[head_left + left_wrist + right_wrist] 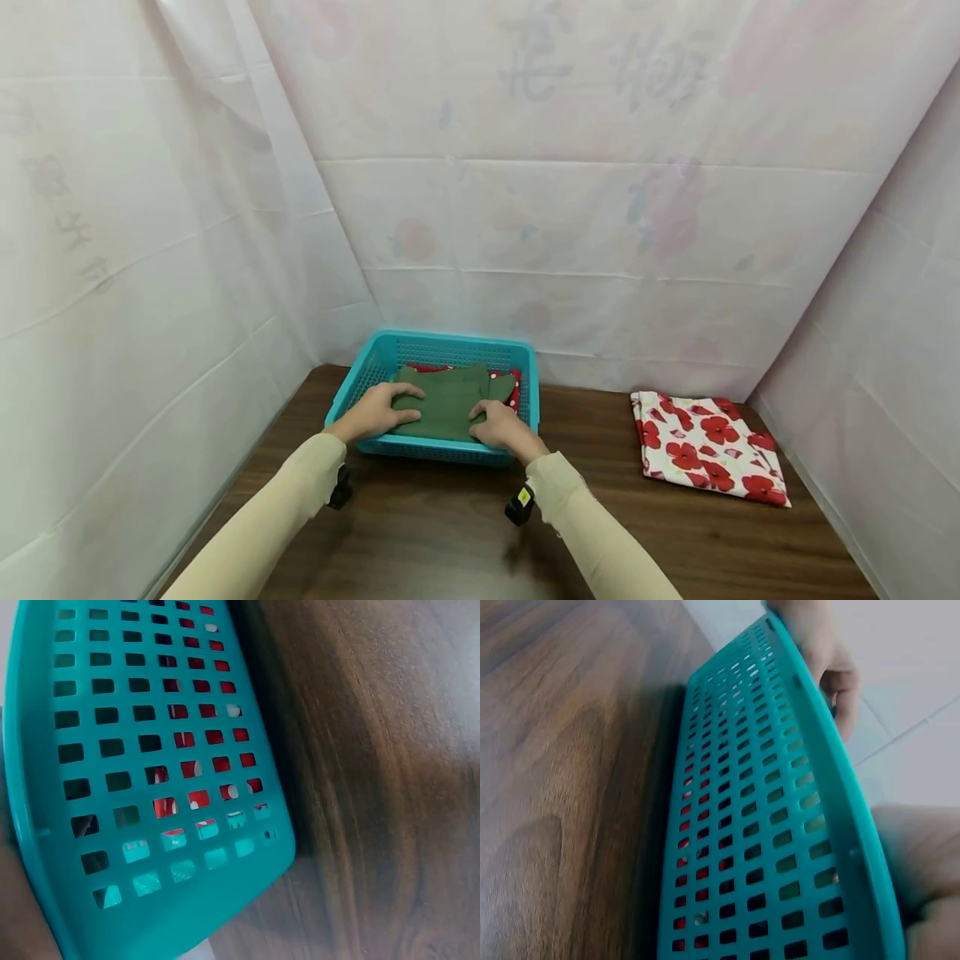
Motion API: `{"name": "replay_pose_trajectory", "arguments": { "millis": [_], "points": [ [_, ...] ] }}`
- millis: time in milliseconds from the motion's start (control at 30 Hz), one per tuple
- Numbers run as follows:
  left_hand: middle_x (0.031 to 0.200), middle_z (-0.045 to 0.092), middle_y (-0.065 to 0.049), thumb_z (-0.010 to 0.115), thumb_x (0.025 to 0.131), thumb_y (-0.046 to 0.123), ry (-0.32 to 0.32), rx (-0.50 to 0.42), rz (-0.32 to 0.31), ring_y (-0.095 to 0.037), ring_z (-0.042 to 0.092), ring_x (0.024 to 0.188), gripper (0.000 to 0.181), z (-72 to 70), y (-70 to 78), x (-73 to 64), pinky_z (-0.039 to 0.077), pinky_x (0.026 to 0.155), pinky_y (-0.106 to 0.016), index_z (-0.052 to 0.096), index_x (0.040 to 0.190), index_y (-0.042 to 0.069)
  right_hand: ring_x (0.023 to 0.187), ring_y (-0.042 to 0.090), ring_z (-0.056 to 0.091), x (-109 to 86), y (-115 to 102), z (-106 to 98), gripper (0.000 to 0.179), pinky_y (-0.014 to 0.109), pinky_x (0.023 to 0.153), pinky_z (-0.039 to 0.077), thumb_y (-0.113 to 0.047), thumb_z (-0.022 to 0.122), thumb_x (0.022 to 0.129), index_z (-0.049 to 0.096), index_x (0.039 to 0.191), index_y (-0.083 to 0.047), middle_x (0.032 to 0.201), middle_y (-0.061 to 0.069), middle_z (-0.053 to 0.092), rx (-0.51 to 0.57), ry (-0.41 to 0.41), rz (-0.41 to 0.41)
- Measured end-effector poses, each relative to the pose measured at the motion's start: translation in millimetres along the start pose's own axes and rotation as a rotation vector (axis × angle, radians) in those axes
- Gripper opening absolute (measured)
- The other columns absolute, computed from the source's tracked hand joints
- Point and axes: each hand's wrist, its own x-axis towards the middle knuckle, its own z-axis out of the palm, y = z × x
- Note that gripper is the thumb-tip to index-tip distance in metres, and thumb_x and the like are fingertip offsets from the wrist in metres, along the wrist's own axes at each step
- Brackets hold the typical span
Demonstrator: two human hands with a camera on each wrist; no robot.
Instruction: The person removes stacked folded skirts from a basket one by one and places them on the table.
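A folded green cloth (442,408) lies inside a turquoise plastic basket (450,452), on top of a red cloth with white dots (515,390). My left hand (378,410) reaches over the basket's left front, thumb and fingers spread on the green cloth. At the cloth's right front part, my right hand (501,427) rests with relaxed fingers on it. Both wrists come in over the near rim. In the left wrist view the perforated basket wall (161,761) shows red cloth through its holes, and the right wrist view has the left hand (821,664) above the rim.
On the right of the brown wooden table (585,500) lies a folded white cloth with red flowers (708,450). Pale printed sheeting (600,225) hangs behind the basket and along both sides. The basket stands near the back sheet.
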Motion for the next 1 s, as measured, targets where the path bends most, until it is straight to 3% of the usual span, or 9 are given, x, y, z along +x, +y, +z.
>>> {"name": "replay_pose_trajectory", "arguments": {
  "millis": [100, 300, 433, 533, 700, 867, 1000],
  "points": [
    [0.139, 0.063, -0.014, 0.07, 0.1, 0.02, 0.008, -0.008, 0.007, -0.041, 0.053, 0.134, 0.031, 1.4, 1.1, -0.5, 0.048, 0.105, -0.061, 0.07, 0.13, 0.012, 0.048, 0.014, 0.027, 0.1, 2.2, -0.8, 0.025, 0.034, 0.054, 0.037, -0.014, 0.06, 0.101, 0.067, 0.124, -0.01, 0.102, 0.014, 0.062, 0.017, -0.012, -0.013],
    [0.138, 0.064, -0.012, 0.071, 0.099, 0.021, -0.021, -0.009, 0.008, -0.04, 0.054, 0.133, 0.032, 3.3, 1.5, -0.6, 0.05, 0.103, -0.06, 0.07, 0.129, 0.013, 0.045, 0.012, 0.022, 0.5, 3.6, -0.9, 0.025, 0.032, 0.048, 0.032, -0.008, 0.059, 0.099, 0.071, 0.121, -0.008, 0.134, 0.015, 0.062, 0.048, -0.031, 0.024],
    [0.143, 0.061, -0.015, 0.071, 0.099, 0.022, -0.042, -0.02, -0.011, -0.041, 0.051, 0.136, 0.034, 2.3, 2.6, 1.4, 0.048, 0.105, -0.061, 0.069, 0.132, 0.013, 0.046, 0.012, 0.018, 0.9, 2.9, -2.1, 0.034, 0.031, 0.047, 0.027, -0.001, 0.054, 0.097, 0.071, 0.125, -0.007, 0.141, 0.016, 0.06, 0.064, -0.033, 0.018],
    [0.148, 0.056, -0.018, 0.069, 0.1, 0.025, -0.07, -0.028, -0.05, -0.043, 0.049, 0.138, 0.04, 0.5, 2.0, 2.9, 0.046, 0.106, -0.063, 0.065, 0.138, 0.012, 0.049, 0.013, 0.028, -0.5, 2.3, -2.6, 0.03, 0.031, 0.051, 0.033, -0.005, 0.056, 0.099, 0.072, 0.125, -0.005, 0.136, 0.016, 0.063, 0.055, -0.021, -0.007],
    [0.154, 0.048, -0.022, 0.062, 0.103, 0.037, -0.092, -0.063, -0.108, -0.046, 0.044, 0.141, 0.054, -1.6, -3.1, 7.6, 0.043, 0.108, -0.064, 0.055, 0.148, 0.007, 0.064, 0.015, 0.051, -2.9, 2.9, -3.9, 0.02, 0.031, 0.061, 0.047, -0.014, 0.067, 0.1, 0.077, 0.113, -0.004, 0.12, 0.016, 0.071, 0.054, 0.064, -0.081],
    [0.155, 0.046, -0.024, 0.059, 0.104, 0.042, -0.118, -0.044, -0.132, -0.048, 0.044, 0.142, 0.061, -1.0, -4.7, 12.8, 0.043, 0.108, -0.064, 0.05, 0.151, 0.004, 0.074, 0.021, 0.054, -1.3, 5.8, -5.5, 0.018, 0.031, 0.061, 0.046, -0.01, 0.068, 0.099, 0.078, 0.114, -0.005, 0.138, 0.02, 0.063, 0.113, 0.107, -0.138],
    [0.16, 0.04, -0.024, 0.061, 0.103, 0.043, -0.187, -0.056, -0.169, -0.049, 0.037, 0.146, 0.065, 0.0, -1.9, 14.1, 0.04, 0.11, -0.066, 0.046, 0.154, 0.007, 0.097, 0.025, 0.058, -2.0, 6.2, -6.2, 0.025, 0.033, 0.072, 0.048, -0.005, 0.06, 0.102, 0.073, 0.123, -0.003, 0.144, 0.021, 0.058, 0.104, 0.099, -0.145]
  ]
}}
